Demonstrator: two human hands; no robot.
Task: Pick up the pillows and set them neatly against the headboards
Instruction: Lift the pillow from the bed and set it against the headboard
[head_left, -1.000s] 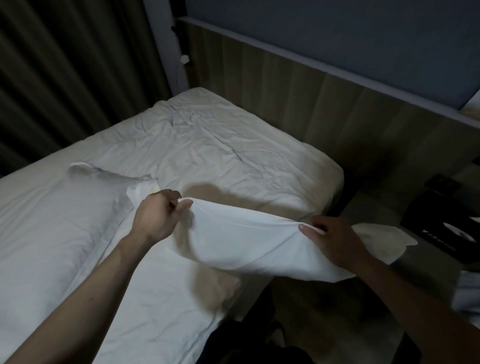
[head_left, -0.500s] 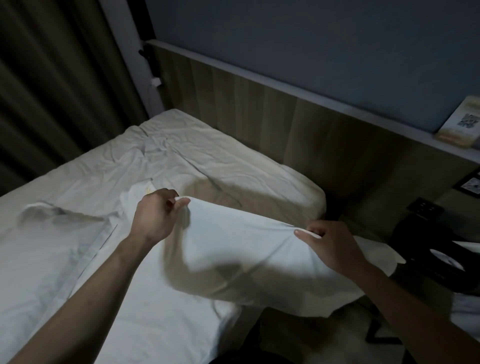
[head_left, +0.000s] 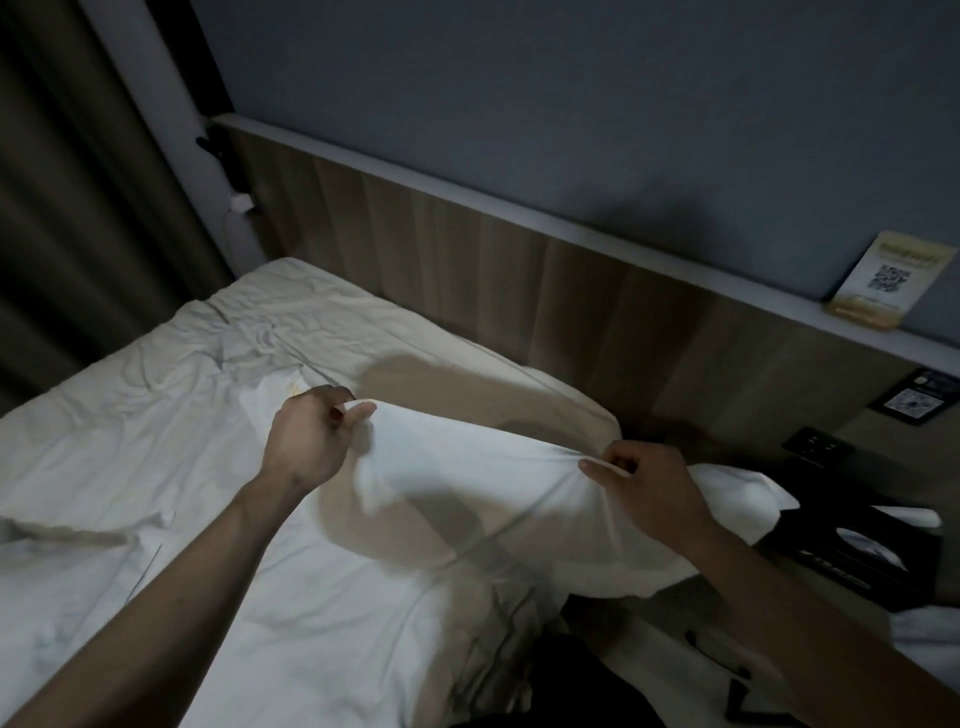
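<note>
Head view shows a white pillow (head_left: 467, 499) held up in the centre of the frame, slack and sagging between two hands, above the near corner of the bed (head_left: 182, 467). Its top edge runs from centre-left to centre-right, pulled taut, and its body droops down toward the lower middle; a loose flap of its case trails off to the right past the right wrist.

The left hand (head_left: 306, 441), just left of centre, has its fingers curled down and its thumb stretched toward the right, pinching the pillow's upper left corner. Its bare forearm comes in from the lower left corner, rising diagonally. The right hand (head_left: 649, 488), right of centre, pinches the top edge between thumb and bent fingers, knuckles up, cloth bunched into creases at the grip. Its forearm enters from the lower right corner.

The bed's white sheet is rumpled, most of all toward the upper left. The wooden headboard (head_left: 519, 270) runs diagonally from upper left to the right edge behind the bed, well apart from the pillow. On its ledge at the upper right stands a card with a QR code (head_left: 872, 283). A dark tissue box (head_left: 862, 551) sits at the right edge, just beyond the trailing flap. Dark curtains (head_left: 78, 208) fill the left side.
</note>
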